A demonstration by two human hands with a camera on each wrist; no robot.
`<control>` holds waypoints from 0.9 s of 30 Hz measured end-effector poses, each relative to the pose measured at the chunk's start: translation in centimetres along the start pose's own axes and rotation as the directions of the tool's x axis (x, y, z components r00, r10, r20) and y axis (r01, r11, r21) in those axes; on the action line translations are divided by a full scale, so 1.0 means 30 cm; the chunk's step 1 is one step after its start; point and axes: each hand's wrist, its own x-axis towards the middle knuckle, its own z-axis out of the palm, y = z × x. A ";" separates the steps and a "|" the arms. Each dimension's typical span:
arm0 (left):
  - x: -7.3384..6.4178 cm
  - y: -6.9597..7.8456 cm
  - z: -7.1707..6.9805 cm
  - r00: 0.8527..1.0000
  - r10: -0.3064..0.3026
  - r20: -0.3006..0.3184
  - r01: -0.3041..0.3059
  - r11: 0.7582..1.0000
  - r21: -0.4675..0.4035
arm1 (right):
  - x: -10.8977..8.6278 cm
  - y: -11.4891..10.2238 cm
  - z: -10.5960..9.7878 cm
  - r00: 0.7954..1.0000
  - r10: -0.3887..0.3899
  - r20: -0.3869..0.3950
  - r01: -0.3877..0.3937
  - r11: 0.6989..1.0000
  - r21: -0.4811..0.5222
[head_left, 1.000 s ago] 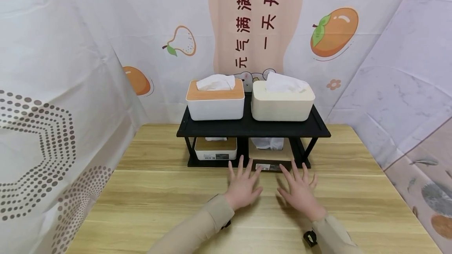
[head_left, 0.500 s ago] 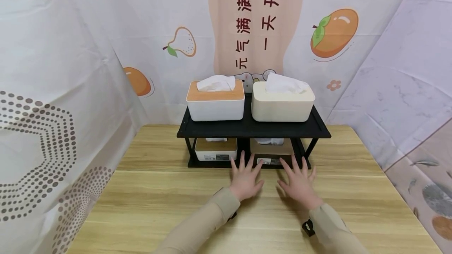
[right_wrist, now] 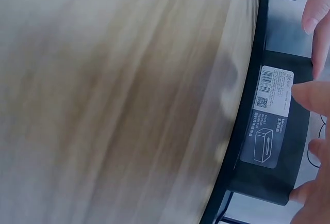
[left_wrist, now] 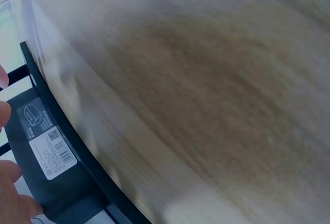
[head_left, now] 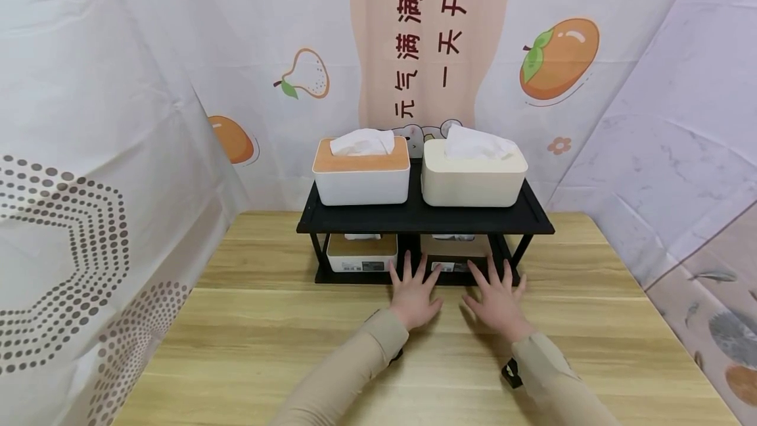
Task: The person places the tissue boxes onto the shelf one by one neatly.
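On the lower right of a black two-tier rack (head_left: 414, 219) sits a tissue box (head_left: 455, 248) with a light top and a black front. The labels on that black front (right_wrist: 299, 146) show in both wrist views. My left hand (head_left: 412, 298) has its fingers spread and reaches the left end of this box. At its right end is my right hand (head_left: 498, 301), also with fingers spread. Fingertips of both hands lie at the box's front in the wrist views. The top tier hides the box's rear.
A white tissue box with a wooden lid (head_left: 362, 176) and a cream tissue box (head_left: 474, 179) stand on the top tier. Below left is another white tissue box (head_left: 361, 258). The rack stands on a wooden table (head_left: 266, 327), with printed cloth (head_left: 236, 51) behind.
Both hands have moved forward a little, toward the rack. The black-fronted tissue box has slid deeper into the lower tier, and less of its top and tissue shows.
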 end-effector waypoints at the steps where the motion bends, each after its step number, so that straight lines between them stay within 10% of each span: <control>1: 0.001 0.000 0.000 1.000 -0.002 0.003 0.002 1.000 0.002 | 0.000 0.000 0.002 1.000 0.000 -0.001 0.000 1.000 0.001; 27: -0.074 -0.076 -0.031 0.998 -0.023 -0.065 0.016 0.994 -0.107 | -0.043 -0.010 -0.009 0.999 -0.023 -0.048 0.024 0.999 0.027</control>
